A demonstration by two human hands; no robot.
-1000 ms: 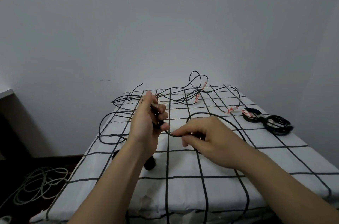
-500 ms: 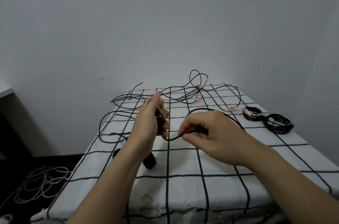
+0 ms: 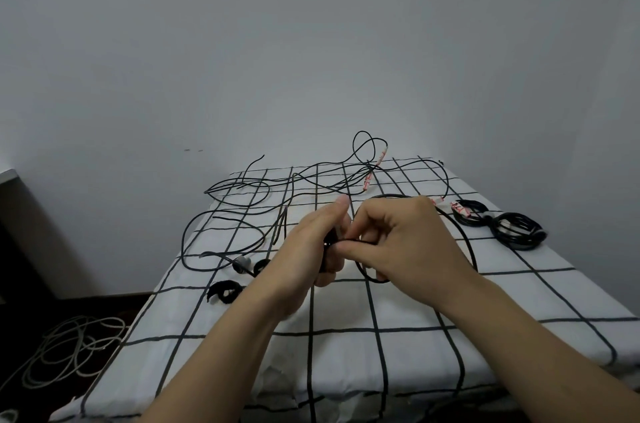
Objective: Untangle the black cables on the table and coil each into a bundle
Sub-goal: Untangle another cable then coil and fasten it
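My left hand (image 3: pixel 304 252) is clamped on the black cable (image 3: pixel 465 240) above the middle of the table (image 3: pixel 346 304). My right hand (image 3: pixel 408 246), touching the left one from the right, pinches the next stretch. The free loop runs far, then right around my right hand, so I judge that hand, being nearer, should feed it leftward.

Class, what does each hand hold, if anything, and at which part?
Both hold one thin black cable: the left hand grips a gathered stretch, the right hand pinches the strand just beside it.
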